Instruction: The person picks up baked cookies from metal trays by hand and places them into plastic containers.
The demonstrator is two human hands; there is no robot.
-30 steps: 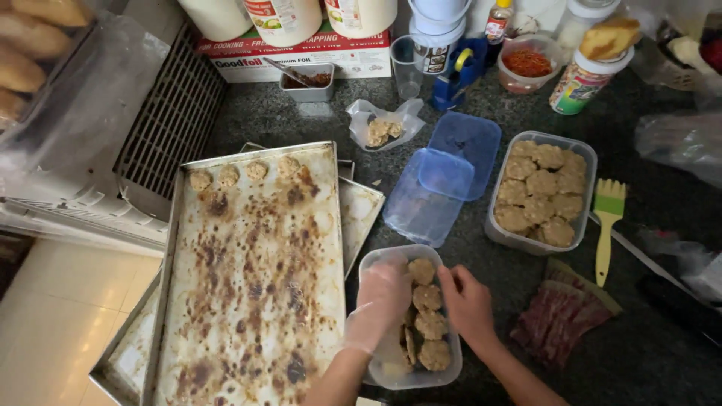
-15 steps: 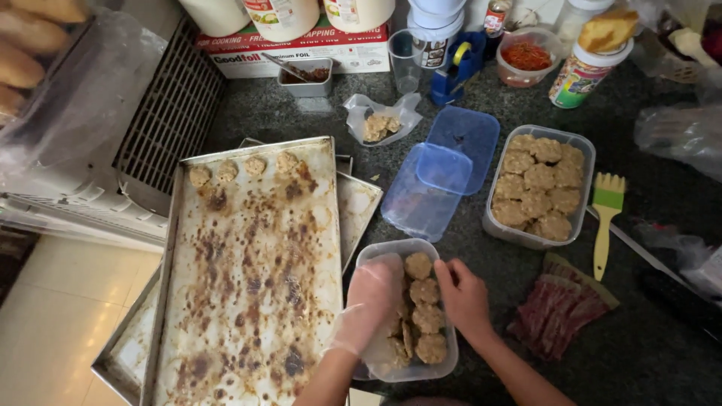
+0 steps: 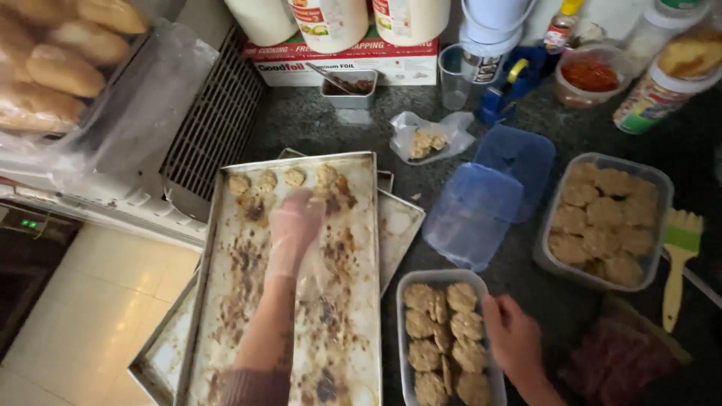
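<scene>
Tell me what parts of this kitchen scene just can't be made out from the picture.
All head view:
- Left hand: motion-blurred inside its clear glove; whether it holds a patty is unclear.
- Near container of patties: bottom edge cuts it off.
- Right hand: its far side and wrist run off the frame.
- Bread rolls: left edge crops them, under a plastic bag.

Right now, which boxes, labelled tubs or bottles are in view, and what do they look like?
Foil box: back of the counter, long, flat, red and white.
Two tubs: standing on that box, white, with picture labels.
Labelled jar: right rear, round, green and orange label.
Small bottle: top, behind the red sauce bowl, yellow cap, red label.
</scene>
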